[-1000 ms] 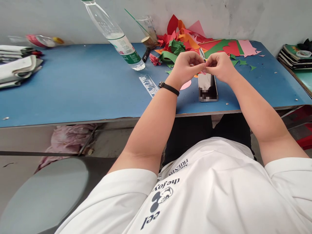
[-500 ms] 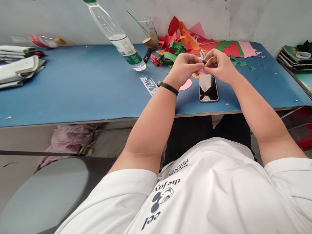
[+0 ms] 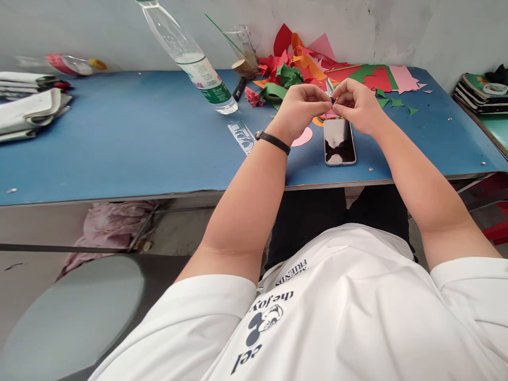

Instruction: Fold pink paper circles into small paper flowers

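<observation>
Pink paper piece [image 3: 330,112]: a small scrap is being pinched between the fingertips of both hands, held just above the far end of the phone; most of it is hidden by the fingers, so its shape cannot be told.
Left hand [image 3: 301,108]: it is curling into a loose fist, thumb and forefinger closing on the left side of the pink scrap; a black band [image 3: 272,142] is sitting on the wrist.
Right hand [image 3: 356,106]: it is curling likewise, fingertips meeting those of the left hand and gripping the scrap from the right.
Phone [image 3: 339,141]: it is lying flat on the desk with its dark screen up, directly beneath the hands and near the front edge.
Pink disc [image 3: 303,137]: a rounded cut-out is resting on the desk just left of the phone, partly covered by the left wrist.
Ruler [image 3: 241,136]: a clear stencil ruler is lying left of the wrist.
Bottle [image 3: 190,58]: a clear plastic bottle with a green label is standing behind the ruler, appearing tilted in this view.
Paper heap [image 3: 305,66]: red, orange, green and pink cuttings are piling up against the wall behind the hands.
Desk [image 3: 119,137]: its blue top is carrying all of this, with folded cloths [image 3: 27,108] at its left end.
</observation>
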A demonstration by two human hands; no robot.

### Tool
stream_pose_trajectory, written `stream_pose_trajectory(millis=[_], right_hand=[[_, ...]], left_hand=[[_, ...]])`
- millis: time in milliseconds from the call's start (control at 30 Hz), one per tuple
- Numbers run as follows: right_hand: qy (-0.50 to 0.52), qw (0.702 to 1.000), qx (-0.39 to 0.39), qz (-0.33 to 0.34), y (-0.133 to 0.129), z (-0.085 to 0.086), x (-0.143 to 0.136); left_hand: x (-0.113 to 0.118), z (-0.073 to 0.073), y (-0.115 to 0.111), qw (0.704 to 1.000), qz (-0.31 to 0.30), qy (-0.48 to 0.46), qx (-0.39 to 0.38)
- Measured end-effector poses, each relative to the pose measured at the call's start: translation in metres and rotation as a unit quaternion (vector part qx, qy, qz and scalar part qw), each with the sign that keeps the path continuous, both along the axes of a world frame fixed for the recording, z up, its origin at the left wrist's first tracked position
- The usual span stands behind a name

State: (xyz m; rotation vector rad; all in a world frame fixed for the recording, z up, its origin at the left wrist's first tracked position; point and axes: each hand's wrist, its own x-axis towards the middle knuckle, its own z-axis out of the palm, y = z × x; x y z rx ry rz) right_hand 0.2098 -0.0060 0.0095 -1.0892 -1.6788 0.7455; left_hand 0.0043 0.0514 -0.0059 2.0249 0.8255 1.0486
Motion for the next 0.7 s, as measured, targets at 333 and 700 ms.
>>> stream_pose_trajectory(millis=[333, 700], right_hand=[[0.042, 0.999, -0.031, -0.012, -0.001, 0.002, -0.004], [0.032, 0.999, -0.03, -0.01, 0.007, -0.005, 0.002]], left_hand=[[0.003, -0.007, 0.004, 0.994, -0.005, -0.094, -0.053], [-0.001, -0.016, 0.011, 0.99, -0.047, -0.117, -0.068]])
